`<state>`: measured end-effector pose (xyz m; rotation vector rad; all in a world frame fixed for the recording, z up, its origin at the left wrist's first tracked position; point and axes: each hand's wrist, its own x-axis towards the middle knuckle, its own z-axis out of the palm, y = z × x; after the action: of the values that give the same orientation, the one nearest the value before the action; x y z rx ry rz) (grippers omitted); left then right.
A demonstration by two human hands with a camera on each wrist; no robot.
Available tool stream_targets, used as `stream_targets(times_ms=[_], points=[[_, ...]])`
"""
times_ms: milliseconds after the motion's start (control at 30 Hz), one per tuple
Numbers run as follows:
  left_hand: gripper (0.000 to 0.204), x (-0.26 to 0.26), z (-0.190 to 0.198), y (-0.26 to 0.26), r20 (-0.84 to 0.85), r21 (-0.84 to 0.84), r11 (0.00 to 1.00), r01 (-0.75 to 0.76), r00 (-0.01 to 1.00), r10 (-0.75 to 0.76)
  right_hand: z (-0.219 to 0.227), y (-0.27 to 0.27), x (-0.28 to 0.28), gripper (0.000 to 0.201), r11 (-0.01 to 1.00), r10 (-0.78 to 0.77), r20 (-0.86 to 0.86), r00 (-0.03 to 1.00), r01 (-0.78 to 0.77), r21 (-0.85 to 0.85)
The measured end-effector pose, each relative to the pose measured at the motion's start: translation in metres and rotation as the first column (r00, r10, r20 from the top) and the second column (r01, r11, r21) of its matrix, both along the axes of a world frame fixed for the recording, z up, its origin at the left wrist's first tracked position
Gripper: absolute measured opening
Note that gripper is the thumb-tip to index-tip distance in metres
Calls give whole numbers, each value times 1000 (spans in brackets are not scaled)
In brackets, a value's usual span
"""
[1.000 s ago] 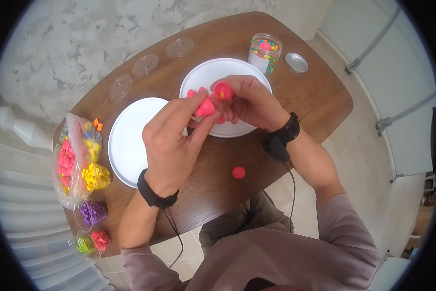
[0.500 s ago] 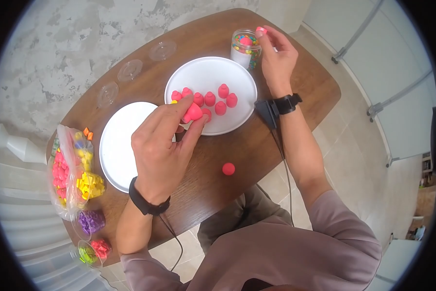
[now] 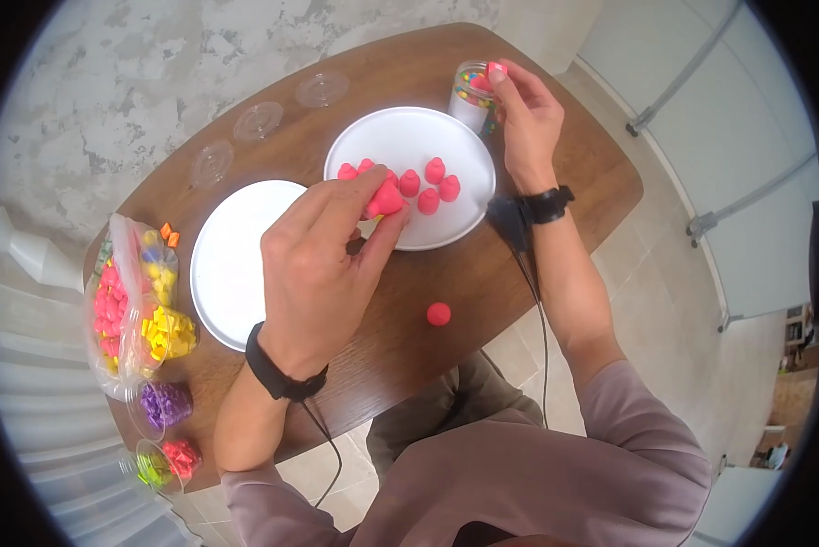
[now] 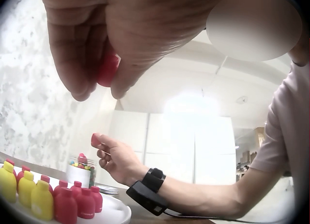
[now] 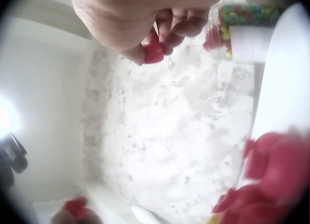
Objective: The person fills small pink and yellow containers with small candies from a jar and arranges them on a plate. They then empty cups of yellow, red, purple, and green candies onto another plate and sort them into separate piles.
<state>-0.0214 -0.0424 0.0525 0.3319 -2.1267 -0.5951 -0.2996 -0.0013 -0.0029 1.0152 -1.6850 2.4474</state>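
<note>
Centrally, a person's left hand (image 3: 314, 260) pinches a rounded, glossy pink piece (image 3: 387, 198) between thumb and fingers, above the near edge of a round white plate (image 3: 364, 137). The fingers cover part of the piece, so its full shape cannot be told. The right hand (image 3: 531, 118) is raised beyond the plate's right side, gripping a small pinkish-red piece (image 3: 497, 68) with thumb and fingertips, just beside the mouth of a clear jar (image 3: 468, 111) with a white label. Multicoloured round pellets fill the jar, and a pink bottle-shaped piece pokes up among them.

Small pink bottle-shaped pieces (image 3: 428, 201) stand on the plate; the left wrist view also shows yellow bottle-shaped pieces (image 4: 42, 201) beside them.

A second round white plate (image 3: 231, 264) lies to the left, partly behind the left forearm and hand. Nearer the person, a round red piece (image 3: 438, 314) rests on the brown wooden table (image 3: 400, 337), well apart from both plates. Three clear round plastic lids (image 3: 258, 120) lie in a row near the far edge.

Along the left side are two orange pieces (image 3: 169, 235), a clear plastic bag (image 3: 134, 239) with pink and yellow pieces, a clear container of purple pieces (image 3: 164, 404), and, nearest the person, small green pieces (image 3: 153, 467) and red pieces (image 3: 182, 458). Both wrists wear black bands.
</note>
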Motion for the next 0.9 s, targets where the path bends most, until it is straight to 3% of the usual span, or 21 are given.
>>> stream_targets(times_ms=[67,100,167,200,300,333,533,900], points=[[33,1,-3,-3,4,15,1000,-17,1000,17,4,3,10,25,935,354,207,912,-343,-90],[34,1,-6,-4,20,6,1000,-17,1000,17,3,4,16,25,930,368,203,907,-357,-91],[34,1,-9,-5,34,-2,1000,-23,999,23,5,9,28,22,734,674,258,692,-667,-130],[34,1,-10,-5,42,-30,999,-11,999,13,6,12,33,22,728,681,255,687,-673,-129],[35,1,-10,-3,74,-42,999,-7,997,10,7,22,44,20,436,876,147,459,-885,161],[35,1,-10,-2,101,-25,1000,-2,995,4,5,21,50,22,365,910,166,381,-924,118],[40,-1,-16,-2,144,-44,999,-5,989,11,5,22,63,25,333,902,244,357,-933,134],[40,0,-18,-1,132,-35,999,-6,991,10,1,20,70,15,376,888,234,396,-918,126]])
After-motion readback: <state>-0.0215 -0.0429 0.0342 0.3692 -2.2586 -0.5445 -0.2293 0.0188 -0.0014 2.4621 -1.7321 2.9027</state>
